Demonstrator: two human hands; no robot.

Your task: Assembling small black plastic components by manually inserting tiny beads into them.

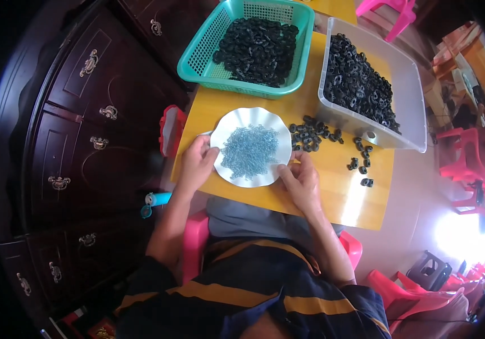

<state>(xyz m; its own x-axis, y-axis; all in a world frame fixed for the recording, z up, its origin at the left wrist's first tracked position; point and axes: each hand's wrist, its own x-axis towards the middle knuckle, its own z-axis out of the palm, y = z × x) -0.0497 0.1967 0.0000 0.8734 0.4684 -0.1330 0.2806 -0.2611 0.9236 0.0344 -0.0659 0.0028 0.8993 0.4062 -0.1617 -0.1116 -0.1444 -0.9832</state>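
A white plate with a scalloped rim (228, 124) is held between my two hands over the yellow table. On it lies a heap of small, shiny, grey-blue metal pieces (251, 150), too fine to name for certain. My left hand (198, 160) grips the plate's left edge, thumb on the rim. At the lower right edge, my right hand (302, 179) pinches the rim with its thumb on top and fingers beneath. Several small black ring-shaped parts (307, 134) lie loose on the table just right of the plate.
A green plastic basket (194, 62) at the back left and a clear plastic bin (409, 85) at the back right hold heaped black parts. More black parts (365, 155) are scattered on the yellow table (333, 195). A dark wooden cabinet (73, 130) stands left; pink chairs (457, 152) stand right.
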